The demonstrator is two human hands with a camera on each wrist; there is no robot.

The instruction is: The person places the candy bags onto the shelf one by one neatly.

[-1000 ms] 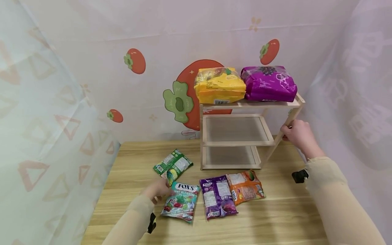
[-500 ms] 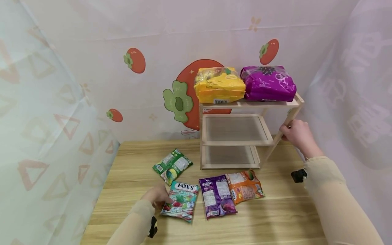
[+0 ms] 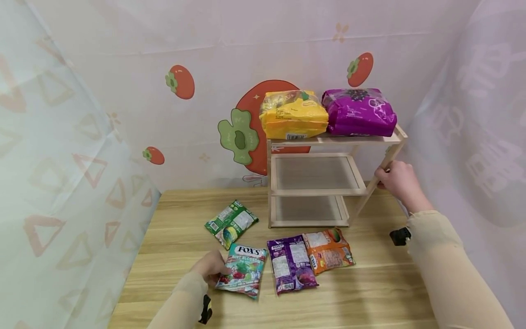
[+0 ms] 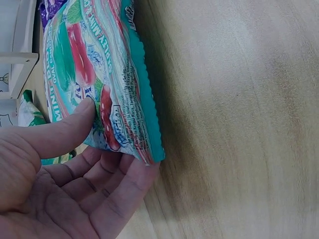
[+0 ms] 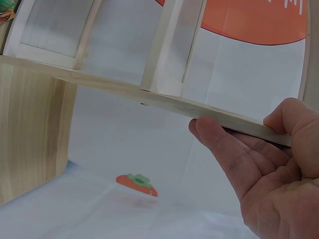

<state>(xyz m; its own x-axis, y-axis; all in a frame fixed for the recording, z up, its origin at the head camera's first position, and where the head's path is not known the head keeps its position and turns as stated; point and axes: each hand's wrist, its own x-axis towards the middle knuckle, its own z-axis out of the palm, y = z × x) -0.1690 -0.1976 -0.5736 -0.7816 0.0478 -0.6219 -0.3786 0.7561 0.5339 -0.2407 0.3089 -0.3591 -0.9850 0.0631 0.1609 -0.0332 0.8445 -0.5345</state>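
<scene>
A teal Fox's Mint Blossom candy bag point(image 3: 242, 269) lies on the wooden table, its left edge pinched by my left hand point(image 3: 210, 266). In the left wrist view the thumb presses on the printed front of the candy bag point(image 4: 99, 74), while the fingers of the left hand point(image 4: 84, 184) curl beneath its corner. My right hand point(image 3: 399, 180) grips the right front post of a three-tier wooden shelf point(image 3: 320, 193). The right wrist view has the thumb and fingers of the right hand point(image 5: 269, 159) on either side of that post point(image 5: 179, 105).
A green candy bag point(image 3: 232, 223) lies behind the teal one. Purple point(image 3: 292, 265) and orange point(image 3: 329, 251) candy bags touch each other before the shelf. On the top tier sit a yellow bag point(image 3: 295, 116) and a magenta bag point(image 3: 359, 114). Printed cloth walls surround the table point(image 3: 172, 214).
My left hand has moved from above the green bag's near corner down to the teal candy bag's left edge and taken hold of it. The right hand stays on the shelf post.
</scene>
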